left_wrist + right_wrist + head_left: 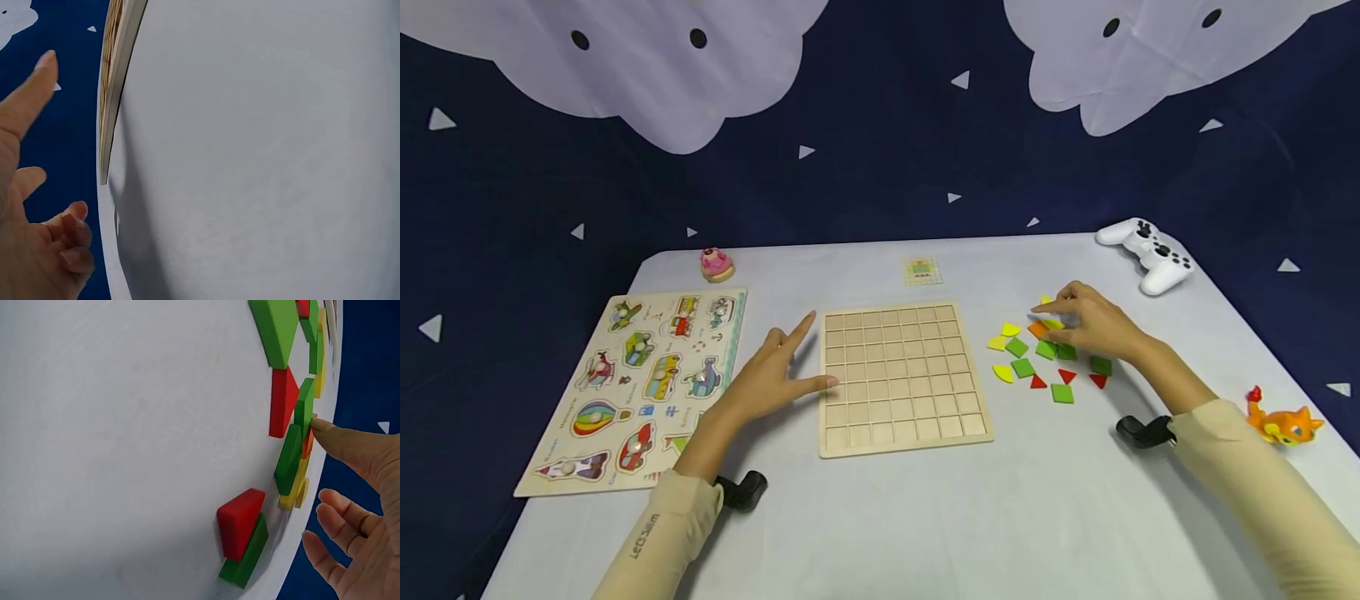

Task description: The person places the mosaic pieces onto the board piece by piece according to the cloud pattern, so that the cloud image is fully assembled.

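My left hand is beside a wooden grid board, its thumb tip at the board's left edge and its index finger stretched forward. In the left wrist view the other fingers are partly curled and hold nothing. My right hand hovers over loose coloured pieces, fingers spread. Its thumb tip is close to an orange piece and a green square; the right wrist view shows no piece between thumb and fingers. Around it lie red triangles, yellow pieces and several more green squares.
A wooden vehicle peg puzzle lies on the left. Behind the board is a small pattern card. A pink cupcake toy stands back left, a white game controller back right, and an orange animal toy at far right.
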Demonstrator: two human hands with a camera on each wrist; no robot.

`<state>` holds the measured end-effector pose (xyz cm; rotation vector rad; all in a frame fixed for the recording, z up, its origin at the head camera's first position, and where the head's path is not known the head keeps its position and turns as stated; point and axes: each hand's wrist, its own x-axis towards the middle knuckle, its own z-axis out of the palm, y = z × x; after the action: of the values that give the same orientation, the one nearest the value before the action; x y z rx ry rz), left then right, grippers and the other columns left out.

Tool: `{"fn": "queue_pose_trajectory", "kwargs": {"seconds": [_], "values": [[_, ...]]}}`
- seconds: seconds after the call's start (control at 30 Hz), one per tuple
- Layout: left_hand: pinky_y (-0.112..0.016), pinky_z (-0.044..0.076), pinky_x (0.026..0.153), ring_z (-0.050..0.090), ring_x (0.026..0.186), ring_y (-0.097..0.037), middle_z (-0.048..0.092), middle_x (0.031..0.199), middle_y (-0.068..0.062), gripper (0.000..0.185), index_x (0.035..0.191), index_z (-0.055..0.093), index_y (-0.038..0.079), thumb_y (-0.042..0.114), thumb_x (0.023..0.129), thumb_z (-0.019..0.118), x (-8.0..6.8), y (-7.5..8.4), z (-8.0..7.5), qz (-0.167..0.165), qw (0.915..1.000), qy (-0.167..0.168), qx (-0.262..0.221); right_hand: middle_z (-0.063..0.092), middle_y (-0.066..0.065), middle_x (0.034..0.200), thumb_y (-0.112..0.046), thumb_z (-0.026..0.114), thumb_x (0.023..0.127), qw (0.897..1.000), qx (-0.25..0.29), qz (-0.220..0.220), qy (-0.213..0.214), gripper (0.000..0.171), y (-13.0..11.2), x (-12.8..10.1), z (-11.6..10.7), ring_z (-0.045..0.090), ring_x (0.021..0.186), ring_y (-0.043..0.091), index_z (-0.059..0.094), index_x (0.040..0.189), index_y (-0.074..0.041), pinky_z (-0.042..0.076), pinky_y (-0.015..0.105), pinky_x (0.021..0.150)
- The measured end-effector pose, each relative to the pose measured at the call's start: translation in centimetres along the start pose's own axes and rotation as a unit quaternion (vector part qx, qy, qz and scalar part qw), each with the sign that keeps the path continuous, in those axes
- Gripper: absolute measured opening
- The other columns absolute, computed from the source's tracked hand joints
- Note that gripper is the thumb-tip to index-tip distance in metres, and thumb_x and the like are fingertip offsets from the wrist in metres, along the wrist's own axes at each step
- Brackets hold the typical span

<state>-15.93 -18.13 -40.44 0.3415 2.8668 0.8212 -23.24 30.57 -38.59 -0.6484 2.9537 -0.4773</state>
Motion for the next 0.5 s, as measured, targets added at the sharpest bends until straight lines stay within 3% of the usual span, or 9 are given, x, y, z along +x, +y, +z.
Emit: {"fn": "queue_pose_trajectory", "kwargs": {"seconds": [0.23, 0.5], "values": [[-0.035, 0.038, 0.071, 0.040, 0.079, -0.020, 0.042, 0.104, -0.013, 0.098, 0.160, 0.020, 0.025, 0.051, 0.083, 0.076, -0.35, -0.22, 0.46, 0.015, 0.9968, -0.049, -0.061, 0.053, 0.016, 0.109, -0.022, 0.077, 0.086, 1.000, -0.002, -0.004, -0.011, 0.035, 0.45, -0.11, -0.01, 0.047, 0.093, 0.027, 0.074, 0.119, -0.012, 0.040, 0.038, 0.071], [-0.035, 0.034, 0.075, 0.034, 0.084, -0.020, 0.040, 0.096, -0.011, 0.084, 0.155, 0.034, 0.015, 0.036, 0.086, 0.077, -0.55, -0.82, 0.83, 0.053, 0.9943, -0.051, -0.077, 0.053, 0.013, 0.104, -0.021, 0.077, 0.086, 1.000, 0.001, -0.003, -0.010, 0.031, 1.05, -0.19, 0.22, 0.047, 0.092, 0.026, 0.075, 0.115, -0.011, 0.040, 0.038, 0.073]]}}
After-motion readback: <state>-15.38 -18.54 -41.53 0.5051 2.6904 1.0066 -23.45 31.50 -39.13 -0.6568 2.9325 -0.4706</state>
